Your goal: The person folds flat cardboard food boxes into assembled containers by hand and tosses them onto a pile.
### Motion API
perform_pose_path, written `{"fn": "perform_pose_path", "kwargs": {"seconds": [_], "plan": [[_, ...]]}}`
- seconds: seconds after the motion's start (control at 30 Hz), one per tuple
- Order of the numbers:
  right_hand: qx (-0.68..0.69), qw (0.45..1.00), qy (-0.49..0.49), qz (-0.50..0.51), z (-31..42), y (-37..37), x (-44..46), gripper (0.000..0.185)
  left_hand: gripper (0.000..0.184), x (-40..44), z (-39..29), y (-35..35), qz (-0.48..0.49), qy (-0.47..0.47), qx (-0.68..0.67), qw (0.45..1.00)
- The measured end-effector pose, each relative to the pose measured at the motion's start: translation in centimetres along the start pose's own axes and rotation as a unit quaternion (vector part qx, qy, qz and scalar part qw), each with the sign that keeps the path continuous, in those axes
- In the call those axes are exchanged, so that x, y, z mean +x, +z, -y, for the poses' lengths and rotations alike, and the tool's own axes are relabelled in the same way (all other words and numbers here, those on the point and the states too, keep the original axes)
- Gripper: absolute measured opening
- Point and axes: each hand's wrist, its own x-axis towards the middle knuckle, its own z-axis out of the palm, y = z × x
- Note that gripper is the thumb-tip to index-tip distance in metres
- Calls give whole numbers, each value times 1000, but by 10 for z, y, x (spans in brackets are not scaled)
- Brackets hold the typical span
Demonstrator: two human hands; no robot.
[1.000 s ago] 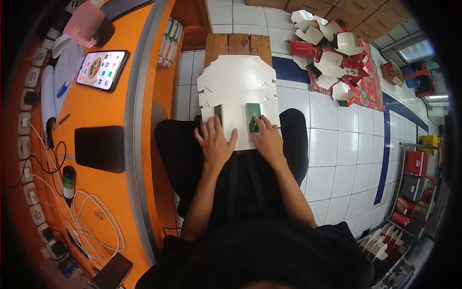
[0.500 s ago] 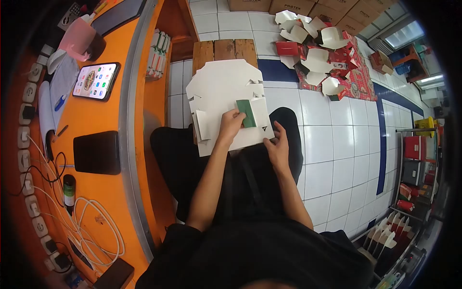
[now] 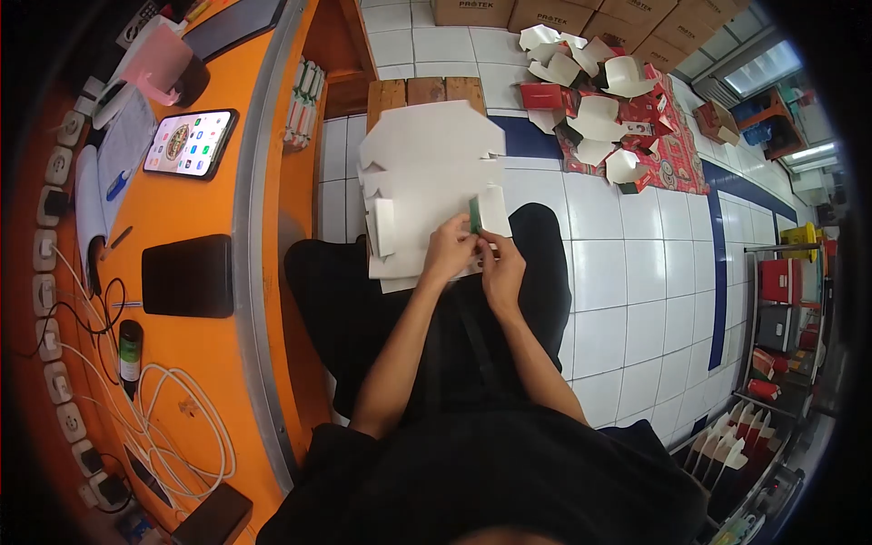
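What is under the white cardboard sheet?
Wooden planks show past its far edge, and apparently another sheet at the near edge. The white cardboard sheet covers the rest.

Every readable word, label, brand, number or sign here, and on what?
"PROTEK": brown cardboard boxes, top of view.
Too small or blurred to read:
- icons and round logo, lit screen of black rectangular smartphone
- label, dark cylindrical bottle
- any print, red-and-white folded cardboard cartons

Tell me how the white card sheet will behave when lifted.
The white card sheet looks thin, so it is probably light for its size. It lies fairly flat, suggesting moderate stiffness, but its notched left edge would likely bend.
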Motion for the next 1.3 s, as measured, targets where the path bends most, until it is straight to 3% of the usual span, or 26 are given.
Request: {"fn": "perform_pose_path", "kwargs": {"seconds": [0.07,0.17,0.23,0.3,0.37,0.4,0.47,0.5,0.57,0.6,0.67,0.7,0.87,0.93,1.0,1.03,1.1,1.13,1.23,1.3], "plan": [[52,993,102,3,0,0,8,25,41,-8,-11,-2,-2,4,62,998],[-13,998,63,-11,-6,3,15,30,46,-14,-23,-7,21,-11,22,999],[-41,996,76,27,-11,3,23,31,46,-24,-36,-23,6,72,75,995],[-67,991,91,65,-15,1,27,33,43,-33,-49,-46,-114,119,191,968],[-103,993,39,47,-18,-3,30,34,35,-43,-52,-79,-286,173,318,887],[-100,993,39,48,-22,-5,31,34,31,-47,-52,-95,-327,130,288,890],[-37,998,48,27,-29,-5,29,35,33,-50,-40,-119,-316,-13,231,920],[-26,998,57,31,-19,-10,27,34,33,-52,-37,-123,-318,-13,232,919],[-26,999,39,26,-8,-13,22,35,44,-56,-34,-127,-113,-96,-53,988],[-29,999,24,20,-3,-15,20,35,44,-56,-37,-126,-115,-96,-54,987],[-31,999,10,24,5,-21,18,35,51,-53,-42,-120,-43,-86,-188,978],[-33,999,-4,26,9,-25,15,35,55,-54,-54,-119,-14,-70,-170,983],[-22,999,19,29,27,-30,12,38,57,-36,-48,-116,-50,-60,-59,995],[8,999,36,21,42,-29,11,39,52,-30,-46,-108,-100,3,-80,992],[-146,973,-151,-93,61,-31,5,43,51,-30,-47,-101,-128,-24,-120,984],[-145,973,-152,-92,72,-36,4,43,50,-31,-51,-97,-155,-50,-161,973],[-161,925,-317,130,89,-47,-1,44,51,-33,-60,-84,-181,-51,-177,966],[-144,913,-352,148,93,-42,-4,36,52,-34,-63,-78,-206,-51,-192,958],[-128,916,-344,160,82,-19,-10,22,50,-33,-61,-65,-211,-33,-223,951],[-35,978,-200,53,82,-7,-13,13,46,-40,-66,-58,-217,-16,-263,940]]}}
